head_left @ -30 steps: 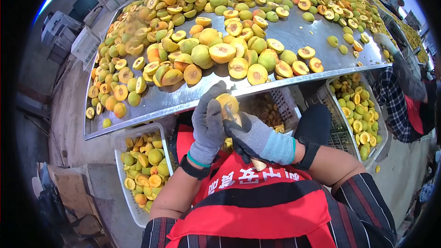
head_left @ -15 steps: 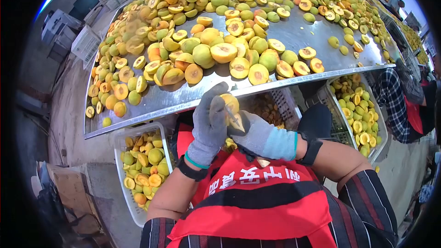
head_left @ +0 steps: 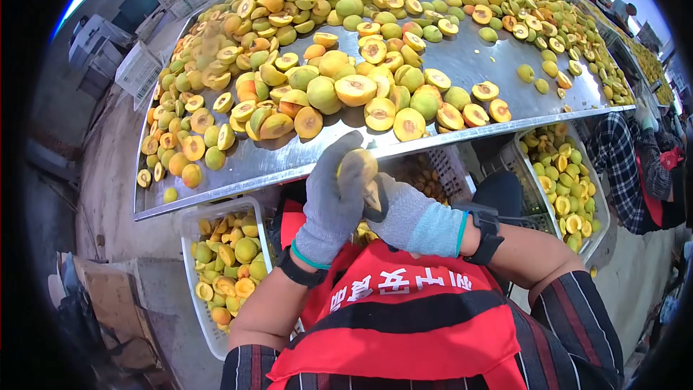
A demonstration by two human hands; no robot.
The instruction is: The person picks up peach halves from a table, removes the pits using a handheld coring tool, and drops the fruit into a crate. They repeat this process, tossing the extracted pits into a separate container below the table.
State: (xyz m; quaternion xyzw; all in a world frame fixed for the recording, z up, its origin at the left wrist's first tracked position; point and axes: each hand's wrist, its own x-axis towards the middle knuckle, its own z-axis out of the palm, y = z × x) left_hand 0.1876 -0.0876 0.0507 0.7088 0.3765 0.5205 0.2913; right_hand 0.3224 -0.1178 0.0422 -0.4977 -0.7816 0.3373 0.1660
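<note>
My left hand point(head_left: 333, 191), in a grey glove with a dark palm, is closed around a yellow peach half point(head_left: 363, 165) just in front of the metal table's edge. Close against it, my right hand point(head_left: 413, 211), gloved too, grips a small pale-handled tool point(head_left: 373, 196). The tool's working end is hidden by the fruit and fingers. Just beyond my hands, peach halves point(head_left: 409, 124) lie on the metal table point(head_left: 274, 161), many cut side up with brown stones or hollows showing.
A white crate point(head_left: 261, 227) of peach pieces stands at lower left, another crate point(head_left: 600, 209) at right. Under the table edge, a crate point(head_left: 451, 166) holds brownish bits. A person in a checked sleeve point(head_left: 617, 155) sits at right; other people work farther back.
The peach half has turned in my left fingers, and the tool's metal part, visible before, is now covered. Both hands stay together at nearly the same spot; the view has shifted slightly.
</note>
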